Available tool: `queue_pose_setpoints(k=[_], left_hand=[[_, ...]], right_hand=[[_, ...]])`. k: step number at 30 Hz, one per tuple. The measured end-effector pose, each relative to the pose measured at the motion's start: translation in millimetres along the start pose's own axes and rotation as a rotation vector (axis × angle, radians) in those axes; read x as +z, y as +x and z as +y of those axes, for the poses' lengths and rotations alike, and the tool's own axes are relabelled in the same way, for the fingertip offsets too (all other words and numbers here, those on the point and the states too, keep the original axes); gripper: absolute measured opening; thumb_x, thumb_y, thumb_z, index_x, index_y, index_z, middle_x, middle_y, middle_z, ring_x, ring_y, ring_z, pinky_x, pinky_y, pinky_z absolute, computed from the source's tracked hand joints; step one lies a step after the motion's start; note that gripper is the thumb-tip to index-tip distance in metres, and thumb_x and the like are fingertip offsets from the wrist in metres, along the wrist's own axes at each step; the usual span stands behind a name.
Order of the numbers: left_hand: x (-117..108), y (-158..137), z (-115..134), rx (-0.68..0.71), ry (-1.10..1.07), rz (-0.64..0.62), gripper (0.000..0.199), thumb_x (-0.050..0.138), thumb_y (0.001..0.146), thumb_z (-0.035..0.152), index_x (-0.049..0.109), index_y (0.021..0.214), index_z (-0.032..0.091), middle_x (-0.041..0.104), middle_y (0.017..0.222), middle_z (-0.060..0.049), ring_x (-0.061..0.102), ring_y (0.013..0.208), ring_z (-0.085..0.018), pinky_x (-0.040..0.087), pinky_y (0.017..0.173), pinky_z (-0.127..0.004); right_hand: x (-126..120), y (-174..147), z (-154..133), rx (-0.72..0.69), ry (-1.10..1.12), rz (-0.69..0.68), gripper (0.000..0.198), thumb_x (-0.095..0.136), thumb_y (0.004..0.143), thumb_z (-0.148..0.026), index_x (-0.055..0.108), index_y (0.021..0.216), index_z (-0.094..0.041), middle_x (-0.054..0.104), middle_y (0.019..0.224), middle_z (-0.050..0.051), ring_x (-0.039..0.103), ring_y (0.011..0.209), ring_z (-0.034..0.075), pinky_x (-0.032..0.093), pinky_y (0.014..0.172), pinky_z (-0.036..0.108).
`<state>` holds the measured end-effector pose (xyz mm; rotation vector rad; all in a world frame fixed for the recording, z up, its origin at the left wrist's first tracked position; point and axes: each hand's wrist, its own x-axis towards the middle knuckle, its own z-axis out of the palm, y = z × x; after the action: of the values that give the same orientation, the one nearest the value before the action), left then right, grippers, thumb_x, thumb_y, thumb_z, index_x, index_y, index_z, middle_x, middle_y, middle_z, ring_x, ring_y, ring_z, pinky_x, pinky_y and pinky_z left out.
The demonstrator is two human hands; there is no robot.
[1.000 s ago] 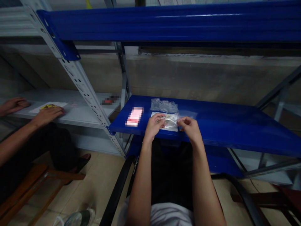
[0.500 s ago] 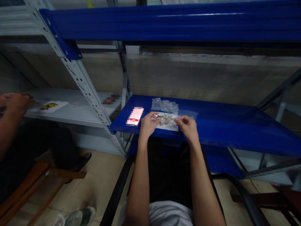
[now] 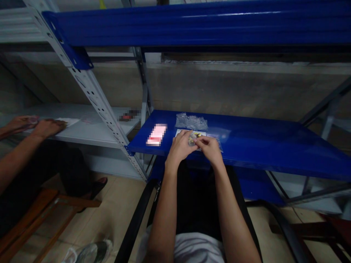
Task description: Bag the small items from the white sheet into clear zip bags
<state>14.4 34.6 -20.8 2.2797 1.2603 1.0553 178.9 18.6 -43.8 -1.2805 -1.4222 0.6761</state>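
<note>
My left hand (image 3: 181, 147) and my right hand (image 3: 210, 148) are close together over the front of the blue shelf (image 3: 263, 142). Between their fingers is a small clear plastic bag (image 3: 192, 140) with yellowish and dark bits in it, and both hands are closed on it. Part of the bag is hidden by the fingers. Under the hands lies a sheet of white paper (image 3: 178, 132), with some yellow and dark pieces showing beside the bag. Clear plastic bags (image 3: 191, 122) lie flat just behind. Some clear plastic (image 3: 219, 144) shows to the right of my right hand.
A phone with a blurred screen (image 3: 157, 135) lies left of my hands. A grey perforated post (image 3: 95, 93) divides my shelf from a white one (image 3: 90, 136), where another person's hands (image 3: 49, 128) are at work. A blue beam (image 3: 192, 27) crosses above.
My hands have come closer together, the right one moving left. The plastic bag, stretched out between them before, is now bunched up. The other person's hands have moved right over their shelf.
</note>
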Motion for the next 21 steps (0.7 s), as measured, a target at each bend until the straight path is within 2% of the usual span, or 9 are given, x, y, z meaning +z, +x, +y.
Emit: queue_pose_setpoints(k=[7,17,21], left_hand=[[0.3,0.1,2.3,-0.029,0.034,-0.006,0.060,0.079,0.085,0.036,0.064,0.140,0.019,0.067,0.137,-0.014,0.062,0.131,-0.034,0.048,0.111,-0.043],[-2.2,-2.7,-4.9,-0.022,0.024,0.018,0.059,0.079,0.085,0.038,0.066,0.139,0.017,0.070,0.133,-0.015,0.066,0.125,-0.034,0.050,0.109,-0.042],[-3.6,-2.7,-8.6,-0.016,0.007,0.033,0.054,0.080,0.085,0.042,0.070,0.132,0.018,0.073,0.126,-0.014,0.069,0.117,-0.032,0.053,0.104,-0.039]], right_hand=[[-2.6,-0.8,3.3,0.012,0.025,-0.010,0.039,0.071,0.084,-0.057,0.079,0.080,-0.019,0.073,0.073,0.005,0.061,0.066,0.020,0.042,0.058,0.029],[-1.2,0.2,-3.6,-0.004,0.066,-0.089,0.036,0.071,0.086,-0.055,0.076,0.081,-0.020,0.070,0.072,0.003,0.057,0.062,0.018,0.043,0.056,0.028],[1.4,-0.9,-3.7,0.032,0.114,-0.105,0.037,0.068,0.088,-0.057,0.075,0.092,-0.022,0.072,0.075,0.004,0.063,0.065,0.020,0.046,0.054,0.028]])
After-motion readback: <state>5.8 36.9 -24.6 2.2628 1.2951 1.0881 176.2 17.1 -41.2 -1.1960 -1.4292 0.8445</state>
